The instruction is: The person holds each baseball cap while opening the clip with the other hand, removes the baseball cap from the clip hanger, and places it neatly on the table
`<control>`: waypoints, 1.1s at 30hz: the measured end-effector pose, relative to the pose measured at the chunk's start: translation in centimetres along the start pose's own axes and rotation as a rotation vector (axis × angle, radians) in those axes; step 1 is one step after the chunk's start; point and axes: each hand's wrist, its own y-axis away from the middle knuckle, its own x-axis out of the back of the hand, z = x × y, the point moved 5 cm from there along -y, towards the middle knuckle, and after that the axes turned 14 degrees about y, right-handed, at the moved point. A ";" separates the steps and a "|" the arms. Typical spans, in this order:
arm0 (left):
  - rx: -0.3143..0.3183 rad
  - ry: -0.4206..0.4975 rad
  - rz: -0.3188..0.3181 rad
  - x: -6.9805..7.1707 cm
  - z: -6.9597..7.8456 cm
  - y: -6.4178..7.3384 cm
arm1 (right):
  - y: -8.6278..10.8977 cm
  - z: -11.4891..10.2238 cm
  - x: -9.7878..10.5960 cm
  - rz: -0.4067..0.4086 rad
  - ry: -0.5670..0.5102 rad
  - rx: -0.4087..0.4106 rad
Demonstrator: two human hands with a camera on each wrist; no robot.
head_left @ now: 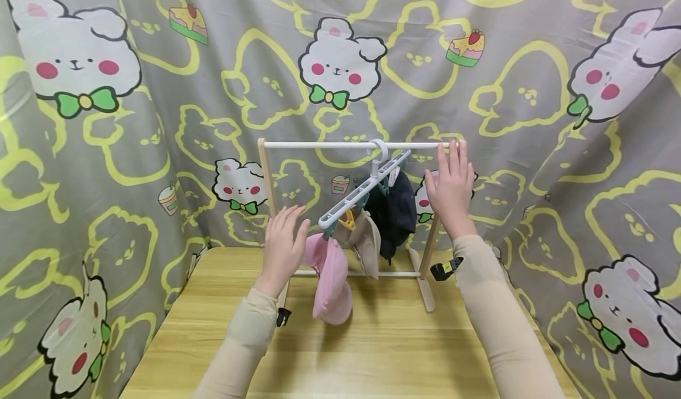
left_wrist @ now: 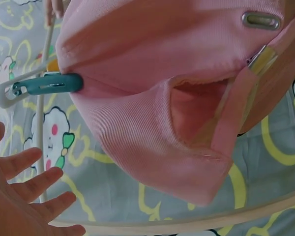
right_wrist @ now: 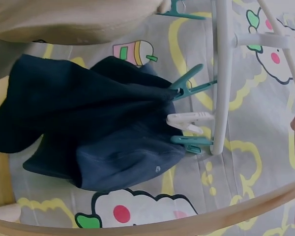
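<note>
1. The left hand (head_left: pixel 284 242) is raised left of the frame's centre, its forearm slanting up from the bottom edge in a beige sleeve (head_left: pixel 250 325).
2. Its fingers are extended and relaxed, grasping nothing; the left wrist view shows them spread apart at lower left, near a teal clothespin (left_wrist: pixel 49 83).
3. The right hand (head_left: pixel 452 189) is lifted higher, right of centre, its forearm leaning inward from the lower right.
4. Its fingers point upward, straight and holding nothing, over the right end of a white top rod (head_left: pixel 319 145) (whether they touch it, I cannot tell).
5. Near the centre, a pale clip hanger (head_left: pixel 355 195) hooks over that rod, its bar slanting from lower left to upper right.
6. A pink baseball cap (head_left: pixel 330 281) hangs at the bar's lower-left end, just beside the left hand.
7. A beige cap (head_left: pixel 367 239) hangs mid-bar; dark caps (head_left: pixel 401 204) hang toward its upper-right end.
</note>
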 end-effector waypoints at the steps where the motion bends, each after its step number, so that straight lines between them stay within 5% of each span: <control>1: -0.008 0.000 0.001 -0.1 0.0 0.1 | 0.2 0.0 0.0 -0.002 -0.013 -0.002; 17: -0.119 0.052 0.043 0.1 0.2 2.8 | 4.4 -2.5 0.2 0.145 -0.168 0.121; 33: -0.434 0.066 0.049 0.0 1.3 6.6 | 7.3 -6.0 0.2 0.135 -0.268 0.226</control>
